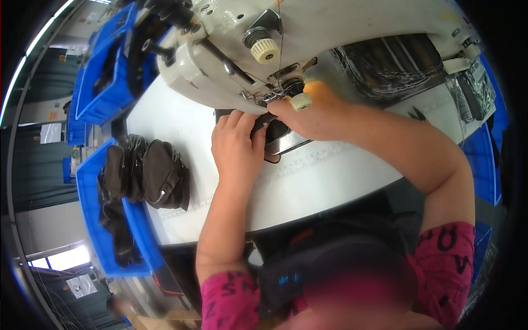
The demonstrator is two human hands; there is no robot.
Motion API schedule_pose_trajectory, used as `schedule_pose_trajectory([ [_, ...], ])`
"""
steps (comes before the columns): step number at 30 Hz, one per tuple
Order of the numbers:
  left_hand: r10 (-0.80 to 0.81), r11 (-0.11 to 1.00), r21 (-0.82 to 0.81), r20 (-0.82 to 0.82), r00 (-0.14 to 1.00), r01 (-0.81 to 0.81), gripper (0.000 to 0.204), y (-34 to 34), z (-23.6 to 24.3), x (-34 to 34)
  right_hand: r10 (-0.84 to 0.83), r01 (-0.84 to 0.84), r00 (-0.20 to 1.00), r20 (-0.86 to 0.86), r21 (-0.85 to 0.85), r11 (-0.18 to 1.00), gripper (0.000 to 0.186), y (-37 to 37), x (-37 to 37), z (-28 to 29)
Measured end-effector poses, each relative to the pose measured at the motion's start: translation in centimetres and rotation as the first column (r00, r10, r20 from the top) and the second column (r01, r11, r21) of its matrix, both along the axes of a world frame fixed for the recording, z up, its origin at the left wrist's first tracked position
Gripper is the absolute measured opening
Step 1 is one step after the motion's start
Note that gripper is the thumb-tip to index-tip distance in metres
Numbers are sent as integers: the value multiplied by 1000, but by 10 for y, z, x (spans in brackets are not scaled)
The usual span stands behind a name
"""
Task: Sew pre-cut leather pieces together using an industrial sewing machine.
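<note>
Under the head of a white sewing machine (pixel 220 77), both my hands work at a small piece of dark fabric (pixel 263 122). My left hand (pixel 237 144) lies to the left of the needle area, with its thumb and fingers closed on the fabric. From the right, my right hand (pixel 305 120) pinches the fabric close to the needle area, its fingertips partly behind a cream-coloured knob (pixel 301 101). A shiny metal plate (pixel 286 144) shows just below the fabric. The needle and the stitching spot are hidden by the machine head and my fingers.
Sewn dark pouches (pixel 162 175) sit at the table's left edge, beside a blue bin (pixel 91 190) holding more. Dark fabric pieces with loose threads (pixel 388 66) lie beneath the machine arm. A dark pointed tool (pixel 417 114) lies near my right forearm. Clear plastic packets (pixel 474 93) rest far right.
</note>
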State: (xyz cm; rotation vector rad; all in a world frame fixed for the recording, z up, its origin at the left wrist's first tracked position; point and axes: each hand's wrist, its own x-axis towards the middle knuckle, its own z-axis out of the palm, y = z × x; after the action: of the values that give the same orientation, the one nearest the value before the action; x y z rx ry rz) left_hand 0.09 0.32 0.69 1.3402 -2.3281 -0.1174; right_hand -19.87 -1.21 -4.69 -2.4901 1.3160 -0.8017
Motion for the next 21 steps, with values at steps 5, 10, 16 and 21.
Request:
schedule_pose_trajectory([
  [5, -9, 988, 147, -224, 975, 42, 28, -8, -22, 4, 39, -8, 980, 195, -157, 988, 25, -2, 3, -9],
  [10, 44, 936, 347, -264, 964, 52, 22, -8, -11, -2, -23, 18, 1000, 22, 211, 977, 24, -1, -1, 12],
  [16, 76, 947, 322, -195, 978, -9, 22, -14, -20, -1, 22, 12, 983, -182, 186, 982, 15, 1, -11, 19],
  [21, -176, 984, -13, -66, 982, 175, 30, -20, -18, 6, 67, -78, 977, -202, -49, 996, 8, 11, -19, 23],
])
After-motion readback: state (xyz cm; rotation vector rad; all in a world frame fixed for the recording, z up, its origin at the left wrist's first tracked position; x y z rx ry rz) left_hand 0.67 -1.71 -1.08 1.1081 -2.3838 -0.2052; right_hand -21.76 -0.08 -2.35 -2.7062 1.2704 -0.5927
